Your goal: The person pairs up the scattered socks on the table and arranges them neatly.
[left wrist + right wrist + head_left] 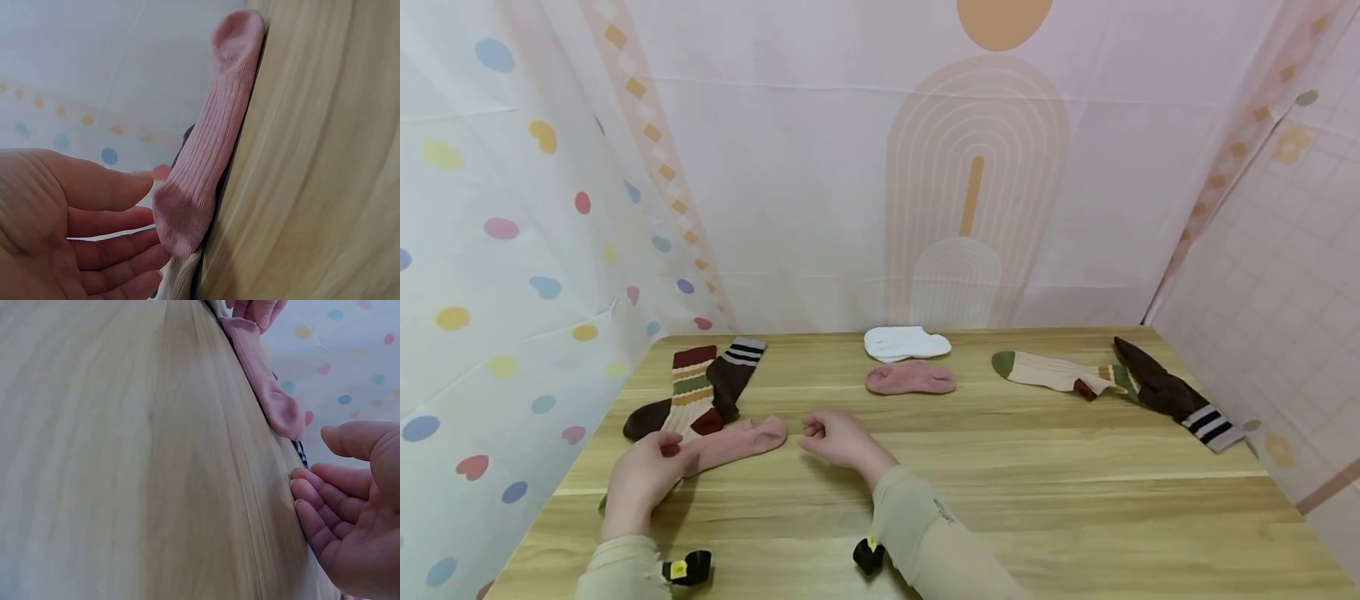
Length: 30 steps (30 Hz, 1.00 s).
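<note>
A pink sock (pixel 737 446) lies stretched out at the left, its near end over a striped cream sock (pixel 692 392). At that near end is my left hand (pixel 643 475); in the left wrist view its thumb (pixel 119 184) and fingers are spread apart, with the fingertips against or just beside the sock (pixel 212 137). My right hand (pixel 838 439) is just right of the sock's other end, apart from it. In the right wrist view the right hand's fingers (pixel 331 500) are loosely bent and hold nothing. Part of the striped sock is hidden under my left hand.
A dark brown sock (pixel 730 379) lies beneath the striped one. At the back middle are a white sock (pixel 906 343) and another pink sock (pixel 910 378). To the right, a cream sock with green toe (pixel 1045 371) meets a dark brown sock (pixel 1165 392). Patterned curtains enclose the wooden table (pixel 1037 483).
</note>
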Motion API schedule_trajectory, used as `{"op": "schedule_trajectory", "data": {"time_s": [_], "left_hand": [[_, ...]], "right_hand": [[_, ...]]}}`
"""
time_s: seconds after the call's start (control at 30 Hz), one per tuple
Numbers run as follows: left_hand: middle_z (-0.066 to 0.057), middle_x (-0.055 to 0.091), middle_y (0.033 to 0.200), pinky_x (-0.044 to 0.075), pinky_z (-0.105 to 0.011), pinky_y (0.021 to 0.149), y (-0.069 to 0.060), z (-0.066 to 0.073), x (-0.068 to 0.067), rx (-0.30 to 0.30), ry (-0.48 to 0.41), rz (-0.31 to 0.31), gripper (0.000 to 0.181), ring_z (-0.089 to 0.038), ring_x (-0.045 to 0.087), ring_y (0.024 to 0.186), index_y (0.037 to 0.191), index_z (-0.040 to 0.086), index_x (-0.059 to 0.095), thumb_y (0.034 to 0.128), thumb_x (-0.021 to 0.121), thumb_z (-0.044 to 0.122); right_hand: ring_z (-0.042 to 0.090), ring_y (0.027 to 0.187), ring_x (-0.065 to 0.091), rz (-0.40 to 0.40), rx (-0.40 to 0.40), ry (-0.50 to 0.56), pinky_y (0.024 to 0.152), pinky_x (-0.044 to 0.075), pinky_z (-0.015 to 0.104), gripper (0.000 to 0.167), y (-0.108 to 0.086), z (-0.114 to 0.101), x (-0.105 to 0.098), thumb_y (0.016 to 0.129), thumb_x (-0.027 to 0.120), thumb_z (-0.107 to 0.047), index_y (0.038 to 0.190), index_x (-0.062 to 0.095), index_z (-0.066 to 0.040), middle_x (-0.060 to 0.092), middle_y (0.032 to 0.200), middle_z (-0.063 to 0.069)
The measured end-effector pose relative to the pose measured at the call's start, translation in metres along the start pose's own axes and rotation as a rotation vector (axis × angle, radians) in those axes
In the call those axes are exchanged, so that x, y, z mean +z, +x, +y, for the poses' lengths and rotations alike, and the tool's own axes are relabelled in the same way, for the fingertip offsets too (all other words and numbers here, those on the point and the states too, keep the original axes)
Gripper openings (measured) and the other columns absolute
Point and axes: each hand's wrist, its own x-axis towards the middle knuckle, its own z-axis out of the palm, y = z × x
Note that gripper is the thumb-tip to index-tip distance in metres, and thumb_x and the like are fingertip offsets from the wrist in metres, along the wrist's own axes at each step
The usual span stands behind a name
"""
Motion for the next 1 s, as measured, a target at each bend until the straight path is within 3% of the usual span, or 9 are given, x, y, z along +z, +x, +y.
{"op": "schedule_trajectory", "data": {"time_s": [0.23, 0.4, 0.57, 0.73, 1.0], "left_hand": [[-0.036, 0.058, 0.117, 0.045, -0.061, 0.089, 0.002, -0.006, -0.001, -0.009, 0.032, -0.040, 0.052, -0.054, 0.054, 0.107, 0.117, -0.016, 0.058, 0.0954, 0.060, 0.030], [-0.037, 0.057, 0.118, 0.044, -0.061, 0.090, 0.003, -0.006, -0.002, -0.031, 0.025, -0.053, 0.049, -0.054, 0.053, 0.109, 0.119, -0.016, 0.057, 0.0966, 0.059, 0.028], [-0.035, 0.059, 0.117, 0.044, -0.060, 0.089, 0.002, -0.004, 0.000, -0.028, -0.021, -0.047, 0.044, -0.051, 0.054, 0.107, 0.117, -0.014, 0.060, 0.0962, 0.060, 0.025], [-0.030, 0.062, 0.109, 0.047, -0.051, 0.081, 0.002, -0.005, 0.002, -0.042, -0.083, -0.089, 0.037, -0.042, 0.058, 0.098, 0.111, -0.012, 0.063, 0.0942, 0.064, 0.022], [-0.019, 0.068, 0.099, 0.047, -0.041, 0.075, 0.004, -0.008, 0.003, 0.031, -0.074, -0.153, 0.025, -0.034, 0.060, 0.095, 0.102, -0.006, 0.068, 0.0892, 0.070, 0.016]], "right_hand": [[0.006, 0.088, 0.058, -0.007, 0.050, -0.050, 0.081, 0.047, 0.019, 0.028, 0.008, -0.009, 0.004, 0.096, 0.065, -0.017, 0.119, 0.067, -0.002, 0.066, 0.098, -0.002], [0.009, 0.094, 0.061, -0.004, 0.023, -0.044, 0.083, 0.048, 0.019, 0.030, 0.012, -0.012, 0.009, 0.096, 0.065, -0.016, 0.122, 0.066, -0.002, 0.068, 0.103, 0.002], [0.008, 0.093, 0.061, 0.027, -0.024, -0.028, 0.082, 0.047, 0.018, 0.030, 0.013, -0.011, 0.015, 0.096, 0.066, -0.016, 0.122, 0.067, -0.002, 0.069, 0.103, 0.003], [0.007, 0.090, 0.060, 0.064, 0.011, 0.005, 0.080, 0.048, 0.018, 0.028, 0.012, -0.010, 0.018, 0.097, 0.065, -0.022, 0.119, 0.069, -0.004, 0.068, 0.102, 0.001], [0.003, 0.079, 0.055, 0.088, 0.018, 0.007, 0.075, 0.047, 0.018, 0.022, 0.010, -0.009, 0.018, 0.095, 0.069, -0.028, 0.104, 0.073, -0.009, 0.067, 0.091, -0.004]]}}
